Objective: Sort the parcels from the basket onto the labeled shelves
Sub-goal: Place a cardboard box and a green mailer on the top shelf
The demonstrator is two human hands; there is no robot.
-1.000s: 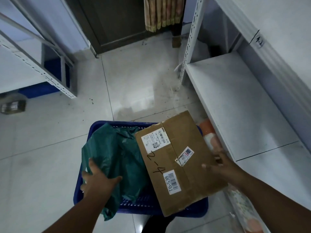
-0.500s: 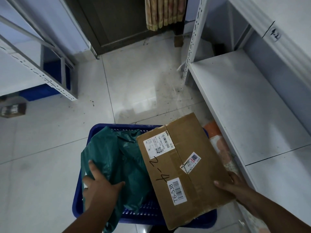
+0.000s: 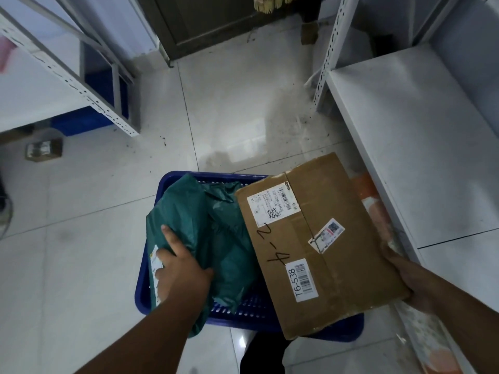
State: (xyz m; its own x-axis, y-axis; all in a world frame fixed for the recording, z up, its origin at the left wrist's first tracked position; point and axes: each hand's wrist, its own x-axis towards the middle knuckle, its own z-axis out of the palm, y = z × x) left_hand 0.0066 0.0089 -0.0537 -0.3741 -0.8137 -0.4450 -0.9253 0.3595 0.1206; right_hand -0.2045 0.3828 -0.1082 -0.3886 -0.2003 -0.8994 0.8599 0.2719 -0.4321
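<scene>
White shelf (image 3: 405,147) fills right of frame; blue basket (image 3: 172,184) sits on the floor at lower centre. Cardboard box (image 3: 337,238) lies tilted across the basket's right side, long axis running upper left to lower right, overhanging toward the shelf. Right hand (image 3: 413,282) grips its lower-right corner, fingers under and hidden, curl can't be told exactly. It's nearer the shelf, so probably lifts rightward. Green poly bag (image 3: 216,233) fills the basket's left; left hand (image 3: 181,271) rests on it, fingers spread. Box reads "2-4" handwritten, sticker "T6-538".
</scene>
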